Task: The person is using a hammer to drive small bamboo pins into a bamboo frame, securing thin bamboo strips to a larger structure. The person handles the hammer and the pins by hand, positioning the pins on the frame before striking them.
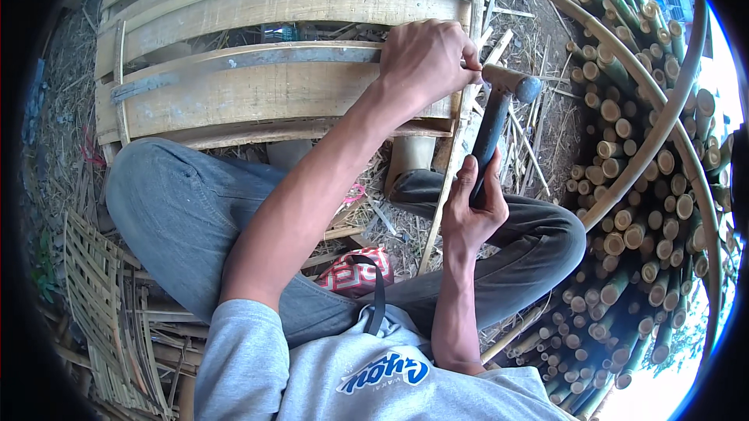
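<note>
My right hand (472,214) grips the dark handle of a hammer (491,128), which stands nearly upright with its head at the top. The hammer's head is level with the right end of a pale slatted wooden bench (257,101). My left hand (425,58) reaches over the bench's right end, with thumb and fingers pinched together right by the hammer's head. Whatever sits in that pinch is too small to make out. A grey metal-like strip (242,66) runs along one slat and passes under my left hand.
Several cut bamboo poles (624,210) are stacked at the right, crossed by long curved poles (624,54). A woven bamboo panel (97,312) lies at the lower left. Between my bent legs is a red and white patterned bag (355,273). Bamboo scraps litter the ground.
</note>
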Action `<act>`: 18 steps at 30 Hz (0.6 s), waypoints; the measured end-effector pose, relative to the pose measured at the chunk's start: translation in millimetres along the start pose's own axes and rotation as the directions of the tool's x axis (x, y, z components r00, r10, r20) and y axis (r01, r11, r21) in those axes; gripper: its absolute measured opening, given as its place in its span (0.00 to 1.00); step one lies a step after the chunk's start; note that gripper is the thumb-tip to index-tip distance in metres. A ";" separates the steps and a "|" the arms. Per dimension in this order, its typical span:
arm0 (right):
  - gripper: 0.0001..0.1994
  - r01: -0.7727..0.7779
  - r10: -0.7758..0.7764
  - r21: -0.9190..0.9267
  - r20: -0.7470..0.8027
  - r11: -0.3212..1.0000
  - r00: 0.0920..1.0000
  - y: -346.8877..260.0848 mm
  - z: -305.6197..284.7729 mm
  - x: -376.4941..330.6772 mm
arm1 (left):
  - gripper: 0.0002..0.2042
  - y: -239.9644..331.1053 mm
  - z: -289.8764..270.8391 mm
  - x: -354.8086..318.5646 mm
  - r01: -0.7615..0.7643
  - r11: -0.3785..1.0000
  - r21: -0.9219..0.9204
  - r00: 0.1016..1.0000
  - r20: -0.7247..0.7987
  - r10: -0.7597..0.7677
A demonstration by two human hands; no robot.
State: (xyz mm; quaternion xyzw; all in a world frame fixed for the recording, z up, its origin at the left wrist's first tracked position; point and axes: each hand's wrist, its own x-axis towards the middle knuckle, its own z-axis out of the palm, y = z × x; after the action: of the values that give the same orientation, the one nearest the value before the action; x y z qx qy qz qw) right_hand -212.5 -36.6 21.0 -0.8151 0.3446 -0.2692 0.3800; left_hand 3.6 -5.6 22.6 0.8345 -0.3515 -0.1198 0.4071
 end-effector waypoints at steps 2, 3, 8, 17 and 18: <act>0.21 -0.051 0.051 0.033 0.007 0.998 0.999 -1.9 0.4 -1.5 | 0.10 -2.3 -0.1 0.3 -0.021 1.000 -0.008 1.000 -0.006 0.021; 0.21 -0.067 0.067 0.062 0.008 0.996 0.998 -2.1 1.0 -2.3 | 0.09 -2.7 0.3 0.8 -0.041 0.999 -0.017 0.999 -0.013 0.040; 0.22 -0.031 0.032 0.050 -0.004 0.998 0.999 -2.8 4.2 -1.0 | 0.08 -6.5 10.1 1.6 -0.054 0.998 0.032 0.996 -0.064 0.056; 0.22 -0.040 0.070 0.260 -0.108 0.965 0.992 -15.6 -4.9 -1.9 | 0.09 4.3 4.8 -2.3 0.024 1.000 0.009 1.000 -0.017 -0.023; 0.22 -0.044 0.062 0.206 -0.085 0.977 0.994 -12.0 -6.6 -2.2 | 0.09 3.3 6.0 -3.0 -0.013 1.000 0.006 0.998 -0.065 0.013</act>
State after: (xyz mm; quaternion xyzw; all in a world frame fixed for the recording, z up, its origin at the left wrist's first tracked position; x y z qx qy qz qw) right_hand -214.2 -32.1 34.0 -0.7493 0.3535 -0.3296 0.4528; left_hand -3.1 -8.6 21.1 0.8367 -0.3437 -0.0890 0.4169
